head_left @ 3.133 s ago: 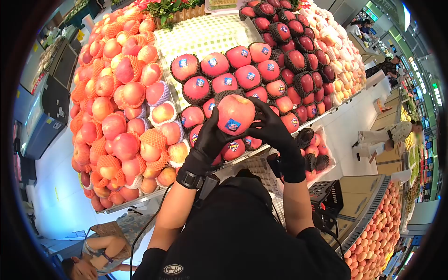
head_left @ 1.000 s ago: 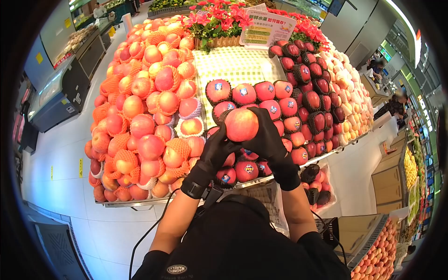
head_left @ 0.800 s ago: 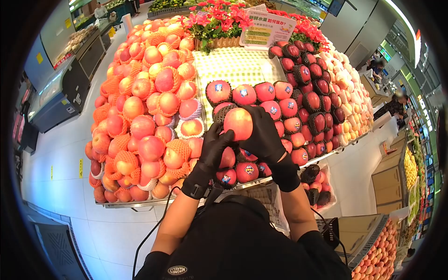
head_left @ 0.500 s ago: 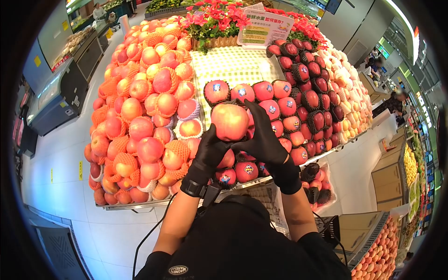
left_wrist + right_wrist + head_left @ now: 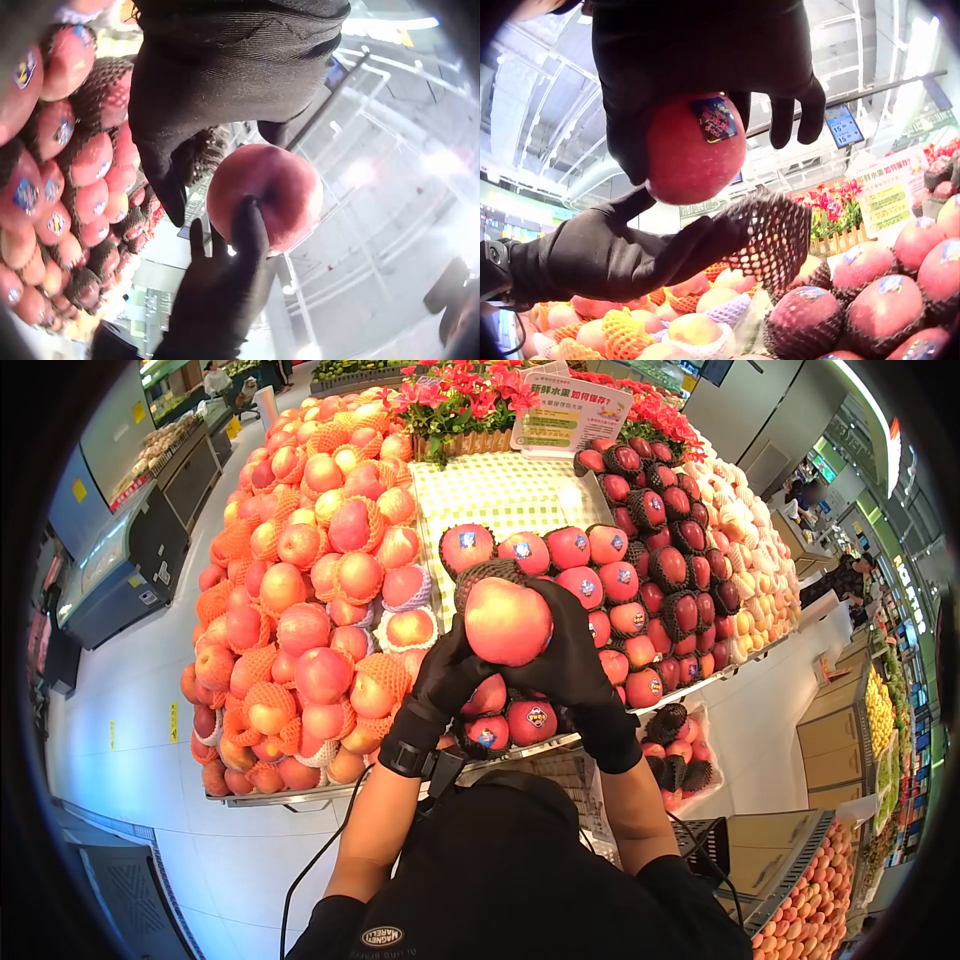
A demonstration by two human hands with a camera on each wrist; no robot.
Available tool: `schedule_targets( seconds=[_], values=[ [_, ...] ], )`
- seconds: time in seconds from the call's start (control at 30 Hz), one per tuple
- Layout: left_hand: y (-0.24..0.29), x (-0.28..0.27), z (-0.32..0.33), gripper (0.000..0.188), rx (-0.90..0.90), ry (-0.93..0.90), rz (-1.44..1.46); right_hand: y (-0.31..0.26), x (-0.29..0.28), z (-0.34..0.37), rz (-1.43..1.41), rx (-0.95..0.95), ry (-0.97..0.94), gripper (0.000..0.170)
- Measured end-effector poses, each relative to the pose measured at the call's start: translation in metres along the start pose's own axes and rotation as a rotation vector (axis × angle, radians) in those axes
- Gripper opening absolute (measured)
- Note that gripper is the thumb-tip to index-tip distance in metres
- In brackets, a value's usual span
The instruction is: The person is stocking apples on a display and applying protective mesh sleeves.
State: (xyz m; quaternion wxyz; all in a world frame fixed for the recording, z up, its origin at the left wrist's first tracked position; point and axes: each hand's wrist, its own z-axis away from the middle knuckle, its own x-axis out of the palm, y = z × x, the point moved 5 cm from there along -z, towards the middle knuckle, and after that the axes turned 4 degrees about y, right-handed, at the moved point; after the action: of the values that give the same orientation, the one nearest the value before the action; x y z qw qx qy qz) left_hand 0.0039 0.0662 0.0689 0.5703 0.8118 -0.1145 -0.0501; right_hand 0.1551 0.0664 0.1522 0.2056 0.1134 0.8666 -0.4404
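A large red apple [image 5: 508, 622] is held up in front of me over the display. My right hand [image 5: 572, 650], in a black glove, grips it, with the thumb pressed on its dimpled end in the left wrist view. A blue sticker [image 5: 715, 120] shows on the apple's side in the right wrist view. My left hand [image 5: 450, 668], also gloved, holds a black foam net sleeve [image 5: 774, 236] in its fingertips, beside and beyond the apple. The left thumb is right at the apple's lower side. Behind both hands sit rows of stickered apples [image 5: 580, 588] in black nets.
Apples in orange nets [image 5: 300, 628] are heaped on the left. Dark red apples [image 5: 672, 565] and pale netted fruit [image 5: 745, 545] lie to the right. A checkered cloth [image 5: 495, 495], red flowers [image 5: 470, 405] and a sign [image 5: 572, 415] are at the back. A bagged batch [image 5: 685, 755] stands below the edge.
The apple has turned, taking its sticker out of the head view. Half a second ago the right fingers were spread beside it; now they wrap it. The head view has swung to show more behind.
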Motion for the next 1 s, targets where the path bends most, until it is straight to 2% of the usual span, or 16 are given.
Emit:
schedule_targets(
  seconds=[0.07, 0.17, 0.23, 0.27, 0.33, 0.4, 0.47, 0.53, 0.57, 0.6, 0.67, 0.77, 0.8, 0.9, 0.93, 1.0],
  values=[
    [-0.013, -0.002, -0.001, 0.059, -0.115, 0.046, 0.178, -0.012, -0.006, 0.002, 0.282, -0.223, 0.081, 0.069],
    [-0.006, 0.002, -0.007, 0.055, -0.176, 0.030, 0.290, -0.006, -0.001, 0.000, 0.366, -0.153, -0.071, 0.088],
    [-0.003, 0.013, -0.003, 0.052, -0.252, 0.062, 0.598, -0.005, 0.003, 0.001, 0.362, -0.143, -0.080, 0.091],
    [-0.010, 0.011, -0.003, 0.056, -0.254, 0.029, 0.608, -0.005, 0.005, 0.001, 0.361, -0.136, -0.083, 0.093],
    [-0.028, 0.008, -0.001, 0.058, -0.171, 0.006, 0.349, -0.012, 0.003, -0.002, 0.287, -0.188, -0.038, 0.087],
    [-0.035, 0.013, 0.001, 0.058, -0.230, 0.007, 0.545, -0.011, 0.000, 0.000, 0.142, -0.128, -0.026, 0.085],
    [-0.036, 0.025, 0.001, 0.058, -0.418, 0.035, 1.193, -0.003, -0.002, 0.007, -0.077, 0.034, -0.049, 0.088],
    [-0.022, 0.019, 0.003, 0.059, -0.237, 0.043, 1.013, 0.020, -0.004, 0.015, -0.166, 0.341, -0.037, 0.085],
    [-0.017, 0.015, 0.003, 0.061, -0.188, 0.032, 0.810, 0.033, -0.004, 0.021, -0.210, 0.494, -0.030, 0.084],
    [-0.013, 0.011, 0.003, 0.063, -0.141, 0.029, 0.607, 0.041, -0.002, 0.023, -0.249, 0.554, -0.057, 0.077],
    [-0.009, -0.004, 0.000, 0.072, -0.126, -0.007, -0.024, 0.041, 0.004, 0.022, -0.409, 0.544, -0.142, 0.074],
    [-0.002, -0.010, -0.005, 0.086, -0.142, 0.064, 0.511, 0.033, 0.010, 0.018, -0.517, 0.473, -0.159, 0.075],
    [0.000, -0.012, -0.002, 0.097, -0.146, 0.092, 0.556, 0.033, 0.011, 0.020, -0.512, 0.454, -0.142, 0.077],
    [0.003, -0.017, -0.006, 0.102, 0.010, 0.076, 0.592, 0.036, 0.010, 0.026, -0.544, 0.385, -0.103, 0.082],
    [0.008, -0.018, -0.007, 0.108, -0.002, 0.081, 0.523, 0.037, 0.008, 0.027, -0.564, 0.359, -0.089, 0.084],
    [0.008, -0.018, -0.005, 0.107, -0.044, 0.083, 0.510, 0.034, 0.006, 0.025, -0.601, 0.342, -0.096, 0.087]
  ],
)
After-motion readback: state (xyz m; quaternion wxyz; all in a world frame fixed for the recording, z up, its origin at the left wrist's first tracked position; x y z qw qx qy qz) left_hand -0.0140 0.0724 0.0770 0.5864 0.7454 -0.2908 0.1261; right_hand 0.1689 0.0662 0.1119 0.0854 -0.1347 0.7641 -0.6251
